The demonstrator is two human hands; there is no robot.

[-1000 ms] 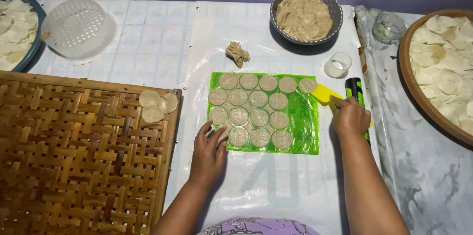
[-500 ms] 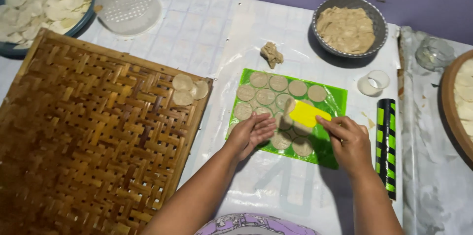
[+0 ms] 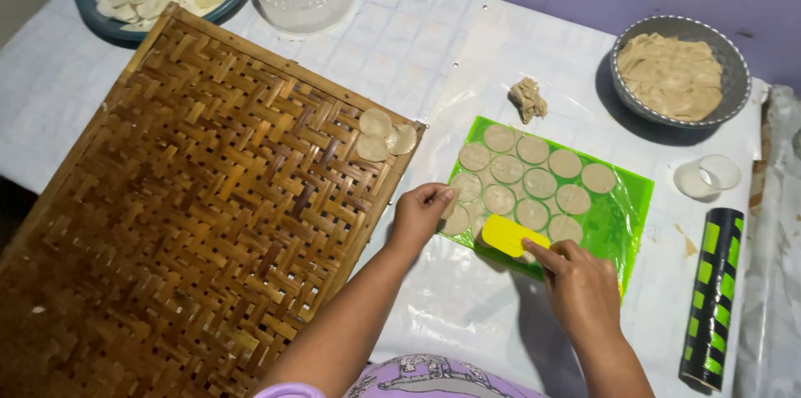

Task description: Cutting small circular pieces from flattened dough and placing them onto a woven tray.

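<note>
Dough rounds (image 3: 534,185) on green mat (image 3: 622,223) | left hand (image 3: 420,213) pinching one round at near-left edge | right hand (image 3: 581,285) gripping yellow scraper (image 3: 511,236)

Bright green sheet (image 3: 622,219) under pale beige dough rounds (image 3: 540,183); yellow scraper (image 3: 510,235); black rolling pin (image 3: 712,294) with green blocks at right; brown woven bamboo tray (image 3: 192,198) at left; far grey bowl (image 3: 674,31) of tan dough; white checked tablecloth (image 3: 400,39)

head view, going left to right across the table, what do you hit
woven bamboo tray → left hand → yellow scraper → right hand → clear round cutter → black and green rolling pin
</note>
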